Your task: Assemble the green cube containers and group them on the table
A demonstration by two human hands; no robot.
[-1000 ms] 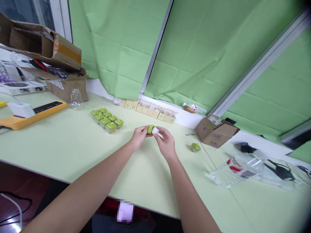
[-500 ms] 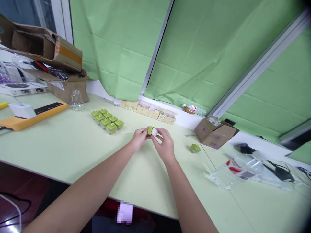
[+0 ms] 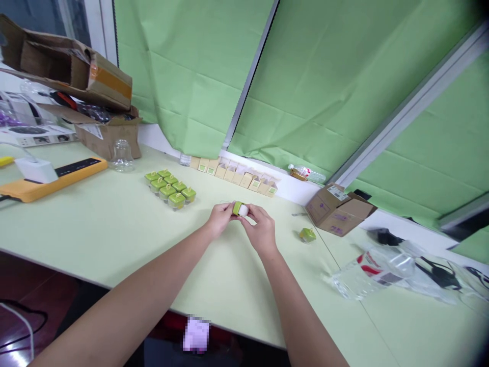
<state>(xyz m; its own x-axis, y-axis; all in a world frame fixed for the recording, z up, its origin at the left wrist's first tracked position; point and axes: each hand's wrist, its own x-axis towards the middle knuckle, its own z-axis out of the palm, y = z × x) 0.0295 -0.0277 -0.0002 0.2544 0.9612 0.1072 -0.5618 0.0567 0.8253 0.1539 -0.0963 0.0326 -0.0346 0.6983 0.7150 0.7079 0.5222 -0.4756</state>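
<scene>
Above the table (image 3: 114,244), my left hand (image 3: 220,219) and my right hand (image 3: 262,229) meet on a small green-and-white piece (image 3: 237,208). Its green part looks like the lids nearby, and a white rounded end faces my right hand. The fingers of both hands are closed about it and partly hide it. To the left stands a tight block of small clear containers with green lids (image 3: 167,191), each with a yellowish loop on top. One more green-lidded container (image 3: 307,235) sits apart, right of my right hand.
Small beige cartons (image 3: 237,176) line the wall. A cardboard box (image 3: 336,209) and a large clear bottle (image 3: 372,270) lie to the right. At left are an orange power strip (image 3: 57,178), a clear plastic cup (image 3: 122,157) and stacked cardboard boxes (image 3: 109,135).
Both hands stay on the green-and-white piece, which has shifted only slightly. The camera view has moved a little; the objects on the table stay in place.
</scene>
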